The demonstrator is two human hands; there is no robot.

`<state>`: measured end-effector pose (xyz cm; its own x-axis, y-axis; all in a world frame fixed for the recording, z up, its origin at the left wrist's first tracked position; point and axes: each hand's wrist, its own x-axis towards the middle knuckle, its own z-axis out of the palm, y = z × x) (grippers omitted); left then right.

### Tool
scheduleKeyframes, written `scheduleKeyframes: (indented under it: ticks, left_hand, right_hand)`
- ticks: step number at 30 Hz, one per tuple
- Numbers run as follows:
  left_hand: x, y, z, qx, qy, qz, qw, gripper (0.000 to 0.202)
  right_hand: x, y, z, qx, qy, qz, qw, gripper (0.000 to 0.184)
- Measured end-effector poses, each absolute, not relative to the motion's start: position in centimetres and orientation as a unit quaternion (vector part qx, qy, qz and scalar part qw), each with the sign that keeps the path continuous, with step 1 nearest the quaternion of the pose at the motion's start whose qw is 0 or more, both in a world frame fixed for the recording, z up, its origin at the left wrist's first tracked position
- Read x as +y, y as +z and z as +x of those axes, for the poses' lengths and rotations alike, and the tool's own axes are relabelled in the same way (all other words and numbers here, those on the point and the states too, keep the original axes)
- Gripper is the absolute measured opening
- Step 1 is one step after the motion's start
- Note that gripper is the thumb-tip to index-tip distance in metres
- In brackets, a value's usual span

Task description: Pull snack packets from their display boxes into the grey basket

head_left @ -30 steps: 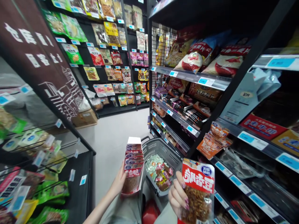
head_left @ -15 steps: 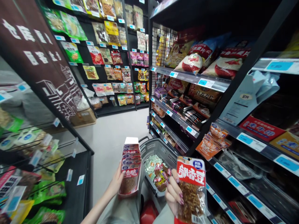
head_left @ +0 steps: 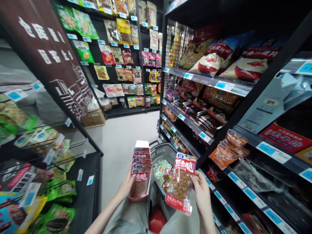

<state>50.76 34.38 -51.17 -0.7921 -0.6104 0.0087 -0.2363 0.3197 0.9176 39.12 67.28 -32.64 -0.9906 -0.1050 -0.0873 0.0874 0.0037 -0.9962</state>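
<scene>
My left hand [head_left: 128,182] grips the side of an open display box [head_left: 142,144] filled with several red snack packets [head_left: 140,177]. The box is tilted towards me above my lap. In my right hand [head_left: 200,183], a single clear-and-red snack packet [head_left: 181,182] is pinched at its right edge, its printed front facing me and brown crispy pieces showing through. Just behind the packet stands a grey shopping basket [head_left: 156,151] on the floor. Small green and red packets [head_left: 162,172] lie in it, partly hidden by the held packet.
To the right, black shelves [head_left: 220,85] hold bagged snacks and boxes, with orange packets [head_left: 229,149] sticking out. A black rack with green bags [head_left: 60,191] stands at left. Pegged snacks hang on the back wall. A cardboard box [head_left: 94,118] rests on the floor.
My right hand has turned the packet over to another printed side and shifted its grip to the right edge. The left hand still holds the display box. The view has swung slightly left.
</scene>
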Motion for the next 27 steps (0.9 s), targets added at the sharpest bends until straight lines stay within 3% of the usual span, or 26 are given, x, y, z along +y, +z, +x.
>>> scheduleKeyframes:
  ticks: [8, 13, 16, 19, 22, 27]
  left_hand:
    - [35.0, -50.3, 51.0, -0.789, -0.528, 0.263, 0.174, 0.084]
    - [35.7, -49.2, 51.2, -0.800, -0.519, 0.262, 0.147, 0.077]
    - [35.6, -49.1, 51.3, -0.805, -0.516, 0.265, 0.129, 0.080]
    - [35.3, -49.3, 51.6, -0.801, -0.520, 0.267, 0.127, 0.080]
    - [35.1, -49.6, 51.7, -0.804, -0.519, 0.262, 0.125, 0.079]
    - [35.3, -49.9, 51.5, -0.808, -0.512, 0.259, 0.132, 0.078]
  right_hand:
    - [66.6, -39.6, 35.0, 0.791, -0.606, 0.026, 0.082, 0.038]
    - [65.3, -44.1, 32.4, 0.841, -0.525, 0.054, 0.121, 0.015]
    - [63.5, -44.6, 33.4, 0.845, -0.514, 0.012, 0.143, 0.010]
    - [60.3, -43.9, 36.5, 0.810, -0.541, -0.141, 0.178, 0.021]
    - [56.5, -42.8, 40.0, 0.809, -0.507, -0.278, 0.104, 0.018]
    - [52.7, -42.7, 42.9, 0.861, -0.410, -0.300, -0.014, 0.023]
